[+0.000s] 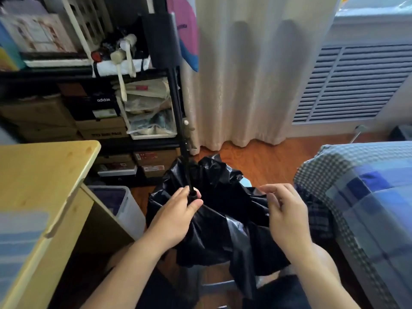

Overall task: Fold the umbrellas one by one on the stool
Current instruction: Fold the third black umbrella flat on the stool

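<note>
A black umbrella (pixel 214 210) hangs bunched at the centre of the head view, its canopy crumpled and loose, spilling down toward 6 o'clock between the person's forearms. Its thin black shaft (pixel 185 157) rises from the canopy toward 12 o'clock, tilted slightly left, in front of the shelf unit (pixel 89 108).

The left hand (pixel 176 217) has its grip curled round the shaft's base, thumb and forefinger pinching the dark collar there, with the palm lying on the fabric. The right hand (pixel 283 210), at 3 o'clock of the canopy, pinches a fold of the fabric's edge between thumb and forefinger; the other fingers are loosely curled above it.

Part of a blue-grey stool (pixel 214 284) shows below the canopy at 6 o'clock, mostly hidden by the hanging fabric; whether the cloth touches it cannot be told.

A pale wooden counter (pixel 44 186) fills the 9 o'clock side, with a white bin (pixel 131 215) just beside it. A bed (pixel 367 197) with blue checked covers sits at 3 o'clock. Cream curtains (pixel 256 74) hang at 12 o'clock, above an orange wood floor (pixel 263 161).
</note>
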